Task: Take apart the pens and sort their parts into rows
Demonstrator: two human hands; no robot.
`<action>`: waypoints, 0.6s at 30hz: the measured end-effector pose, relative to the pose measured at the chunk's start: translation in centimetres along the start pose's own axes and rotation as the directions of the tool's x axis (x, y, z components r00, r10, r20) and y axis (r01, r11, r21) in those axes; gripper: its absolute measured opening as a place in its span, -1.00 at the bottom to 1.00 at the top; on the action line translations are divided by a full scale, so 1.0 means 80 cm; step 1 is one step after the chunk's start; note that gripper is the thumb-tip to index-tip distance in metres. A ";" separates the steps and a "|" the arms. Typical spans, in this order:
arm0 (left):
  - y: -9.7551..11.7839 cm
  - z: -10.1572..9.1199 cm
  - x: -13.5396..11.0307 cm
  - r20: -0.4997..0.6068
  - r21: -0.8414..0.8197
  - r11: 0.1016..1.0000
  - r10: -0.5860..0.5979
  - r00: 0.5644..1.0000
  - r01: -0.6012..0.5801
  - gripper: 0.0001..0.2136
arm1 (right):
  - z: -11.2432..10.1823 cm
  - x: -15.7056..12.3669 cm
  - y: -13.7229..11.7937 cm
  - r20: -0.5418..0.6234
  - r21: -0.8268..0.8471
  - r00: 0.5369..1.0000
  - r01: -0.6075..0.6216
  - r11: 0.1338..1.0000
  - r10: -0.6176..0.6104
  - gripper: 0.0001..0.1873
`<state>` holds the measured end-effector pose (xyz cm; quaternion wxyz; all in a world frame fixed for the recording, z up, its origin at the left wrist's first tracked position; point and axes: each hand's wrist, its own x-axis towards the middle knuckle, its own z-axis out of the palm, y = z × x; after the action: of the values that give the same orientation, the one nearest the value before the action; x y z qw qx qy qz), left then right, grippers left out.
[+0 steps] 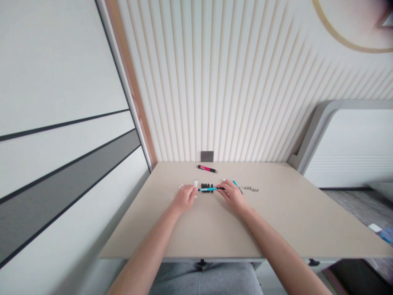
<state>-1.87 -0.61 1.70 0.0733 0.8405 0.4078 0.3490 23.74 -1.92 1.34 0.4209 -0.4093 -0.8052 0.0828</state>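
Note:
A blue pen with black ends (208, 189) is stretched level between my two hands, just above the table. My left hand (185, 197) pinches its left end. Closed on the black right end is my right hand (231, 194). Short black pen parts (207, 185) stand in a row behind the pen and are partly covered by it. Beside my left hand lies a white piece (195, 182), with small pale bits farther left. Another blue piece (235, 183) shows partly behind my right hand. Small grey metal-looking parts (251, 189) lie in a row to the right.
A red and black pen (206, 168) lies at the back of the beige table (211, 229), below a dark wall socket (207, 156). A white cabinet (61, 82) rises on the left. On the right stands a grey-white headboard (353, 135).

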 end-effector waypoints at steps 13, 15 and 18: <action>-0.007 0.002 0.001 -0.068 -0.118 0.993 -0.025 0.997 0.017 -0.78 | -0.005 -0.002 -0.006 0.053 -0.035 0.998 -0.014 0.999 0.016 -0.69; -0.006 0.001 0.002 -0.078 -0.131 0.991 -0.032 0.996 0.021 -0.79 | -0.005 -0.002 -0.008 0.051 -0.052 0.999 -0.007 0.999 0.009 -0.69; -0.006 -0.002 0.003 -0.138 -0.141 0.989 -0.061 0.989 0.041 -0.80 | -0.003 -0.002 -0.007 0.047 -0.075 0.998 -0.048 0.996 0.051 -0.72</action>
<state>-2.18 -0.18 1.77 0.1106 0.7957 0.4084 0.4334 23.66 -2.45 1.67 0.3836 -0.4424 -0.8073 0.0734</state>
